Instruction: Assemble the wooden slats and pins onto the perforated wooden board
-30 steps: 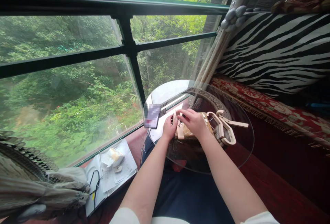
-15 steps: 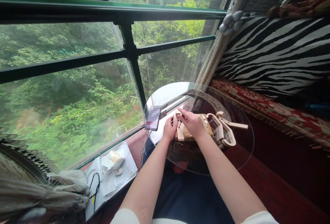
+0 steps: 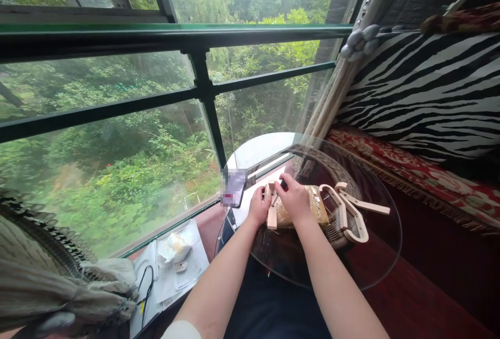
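Observation:
My left hand is closed on the left side of a pale wooden piece, its fingers partly hidden. In my right hand is a screwdriver; its black handle shows between thumb and fingers, and its thin shaft slants down to the wooden piece. Whether the tip sits on a screw is too small to tell. Beneath both hands lies a package wrapped in brown tape. To its right rest curved wooden parts with holes along them.
The round glass table carries everything. A phone lies at its left edge, over white paper. Lower left, papers and a crumpled wrapper sit by the window near a black cable. A zebra-striped cover is at right.
The right-hand fingers have curled in, and the screwdriver's black handle now shows. My left hand keeps its place at the wooden piece. The whole view has shifted slightly upward.

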The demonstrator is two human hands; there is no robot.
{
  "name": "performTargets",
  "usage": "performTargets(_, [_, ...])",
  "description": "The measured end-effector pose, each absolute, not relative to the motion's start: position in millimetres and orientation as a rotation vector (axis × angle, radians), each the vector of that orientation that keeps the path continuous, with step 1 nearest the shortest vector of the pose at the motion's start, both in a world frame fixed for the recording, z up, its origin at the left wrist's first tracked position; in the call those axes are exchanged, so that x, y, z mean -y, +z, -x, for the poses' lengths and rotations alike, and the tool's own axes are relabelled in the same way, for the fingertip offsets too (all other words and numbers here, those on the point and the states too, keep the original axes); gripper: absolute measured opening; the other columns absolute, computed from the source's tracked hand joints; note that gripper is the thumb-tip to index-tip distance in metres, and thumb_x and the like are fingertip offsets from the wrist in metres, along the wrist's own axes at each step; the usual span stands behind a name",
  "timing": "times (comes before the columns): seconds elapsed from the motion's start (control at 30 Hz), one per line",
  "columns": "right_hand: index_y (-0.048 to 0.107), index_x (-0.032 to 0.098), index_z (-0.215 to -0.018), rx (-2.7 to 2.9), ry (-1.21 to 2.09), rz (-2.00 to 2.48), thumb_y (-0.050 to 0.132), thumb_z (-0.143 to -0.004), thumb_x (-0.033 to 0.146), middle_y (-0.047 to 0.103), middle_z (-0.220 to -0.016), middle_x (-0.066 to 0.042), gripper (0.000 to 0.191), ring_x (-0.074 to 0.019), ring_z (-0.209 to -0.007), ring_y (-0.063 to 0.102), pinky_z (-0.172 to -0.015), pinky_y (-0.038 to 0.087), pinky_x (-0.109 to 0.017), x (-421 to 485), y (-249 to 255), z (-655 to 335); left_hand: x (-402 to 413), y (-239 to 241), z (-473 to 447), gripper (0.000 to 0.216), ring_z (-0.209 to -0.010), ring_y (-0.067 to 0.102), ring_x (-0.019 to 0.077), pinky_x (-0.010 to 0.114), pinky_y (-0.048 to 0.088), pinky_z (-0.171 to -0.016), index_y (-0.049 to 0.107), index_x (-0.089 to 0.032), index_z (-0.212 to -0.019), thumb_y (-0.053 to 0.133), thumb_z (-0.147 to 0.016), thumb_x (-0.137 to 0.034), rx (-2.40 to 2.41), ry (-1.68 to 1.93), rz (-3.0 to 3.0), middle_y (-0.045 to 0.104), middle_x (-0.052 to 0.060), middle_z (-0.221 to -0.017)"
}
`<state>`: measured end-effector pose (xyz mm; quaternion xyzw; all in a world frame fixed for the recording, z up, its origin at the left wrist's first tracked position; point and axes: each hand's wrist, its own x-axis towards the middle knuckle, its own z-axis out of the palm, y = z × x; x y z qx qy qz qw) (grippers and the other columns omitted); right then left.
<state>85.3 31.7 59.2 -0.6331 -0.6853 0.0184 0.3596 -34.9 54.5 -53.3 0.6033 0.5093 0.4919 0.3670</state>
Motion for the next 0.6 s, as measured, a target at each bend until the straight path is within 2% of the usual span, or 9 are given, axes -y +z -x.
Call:
performTargets(0.23, [0.064,0.021,-0.098,1.736,0.083,1.561,0.047,-0.085,0.039,0.065,-0.072,-0.004,0.027,-0.0172,-0.065,0.057,-0.061,0.037,-0.026,-24,55,-85,-53,-54,36,0.037,-0.103,0.057,0.0220,0.037,0.044,-0.092,0.054,-0.017,-0.115,0.054,-0.081,-0.032,-1.300,1.270,-1.529,0.061,0.010,-0.113])
performTargets(0.33, [0.061,0.019,-0.103,1.520,0.110,1.599,0.046,-0.085,0.043,0.065,-0.078,-0.006,0.034,-0.0189,-0.068,0.057,-0.065,0.040,-0.029,-17,48,-106,-53,-55,35,0.036,-0.102,0.058,0.0219,0.036,0.045,-0.091,0.055,-0.017,-0.114,0.054,-0.080,-0.031,-1.288,1.275,-1.512,0.061,0.010,-0.112])
performTargets(0.47, [0.057,0.016,-0.099,1.079,0.180,1.662,0.045,-0.085,0.045,0.063,-0.082,-0.008,0.035,-0.0192,-0.070,0.057,-0.066,0.042,-0.031,-9,26,-138,-53,-55,35,0.039,-0.107,0.056,0.0231,0.038,0.045,-0.093,0.057,-0.017,-0.115,0.055,-0.080,-0.031,-1.269,1.296,-1.509,0.061,0.010,-0.115])
performTargets(0.6, [0.057,0.016,-0.098,1.034,0.250,1.712,0.045,-0.083,0.047,0.063,-0.078,-0.007,0.037,-0.0197,-0.068,0.056,-0.064,0.043,-0.031,-6,5,-148,-51,-52,35,0.045,-0.113,0.054,0.0249,0.038,0.043,-0.096,0.057,-0.018,-0.120,0.057,-0.078,-0.034,-1.239,1.296,-1.496,0.059,0.010,-0.122])
